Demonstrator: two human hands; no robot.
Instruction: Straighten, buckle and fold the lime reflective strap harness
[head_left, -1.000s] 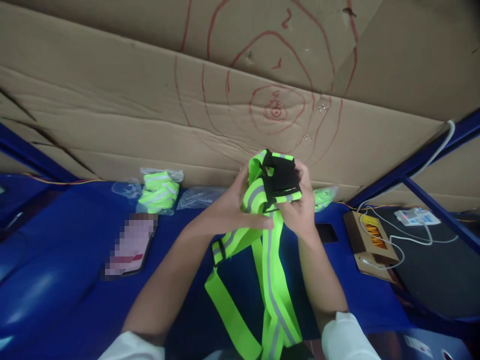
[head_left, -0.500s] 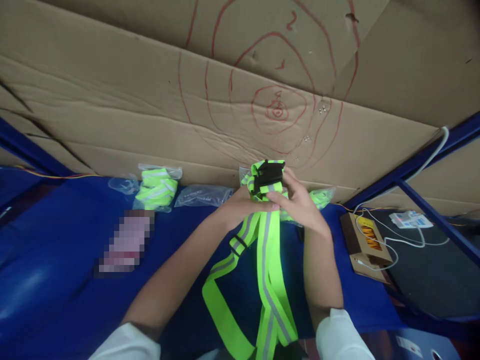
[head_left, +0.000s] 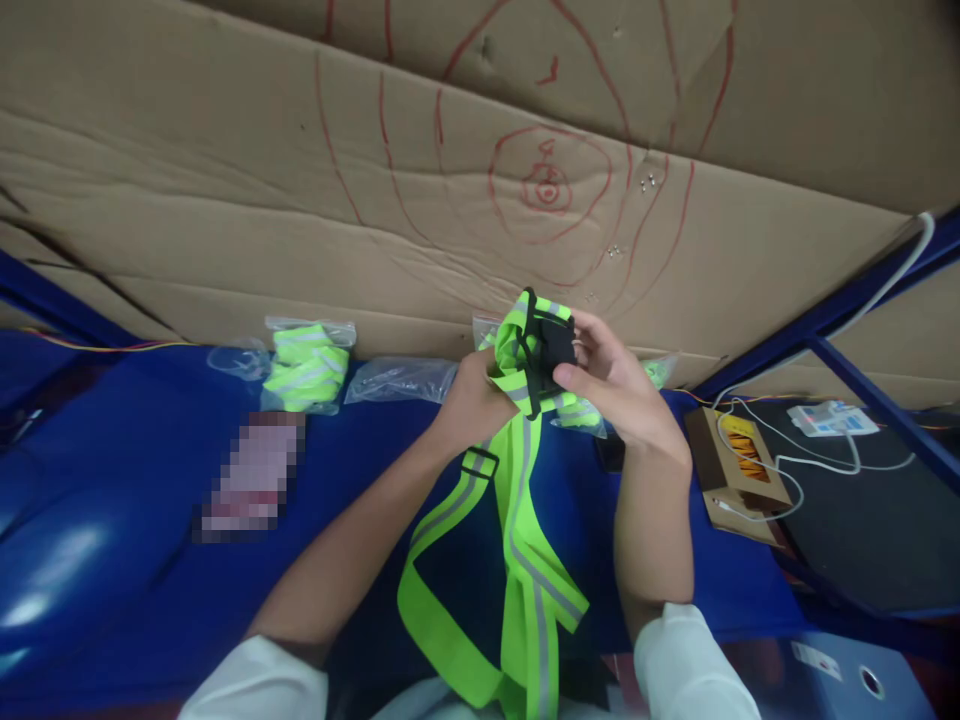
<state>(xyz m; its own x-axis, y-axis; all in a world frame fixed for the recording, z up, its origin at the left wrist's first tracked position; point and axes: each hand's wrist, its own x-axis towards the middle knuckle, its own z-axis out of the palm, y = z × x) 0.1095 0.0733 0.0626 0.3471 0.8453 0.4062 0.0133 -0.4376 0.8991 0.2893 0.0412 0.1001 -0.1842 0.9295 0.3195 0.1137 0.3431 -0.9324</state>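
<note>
Between my hands is a neon-yellow reflective strap harness [head_left: 529, 500] with grey stripes. Its upper part is bunched up, with black buckle pieces [head_left: 553, 350] at the top. My left hand [head_left: 480, 400] is closed round the bunched straps from the left, its fingertips hidden behind them. On the other side, my right hand [head_left: 611, 375] pinches the black part with thumb and fingers. Loose straps hang in loops towards my body, and a black slider [head_left: 480, 463] sits on the left one.
A clear bag with a folded neon strap [head_left: 307, 367] lies at the back left, beside a flat plastic bag [head_left: 401, 380]. A cardboard box [head_left: 739, 455] with white cables stands right on the blue table [head_left: 135, 620]. Cardboard with red rings [head_left: 551, 185] rises behind.
The bunched top has turned so the black buckle faces right. My right hand has shifted from the straps onto the black part. The hanging straps swung slightly left.
</note>
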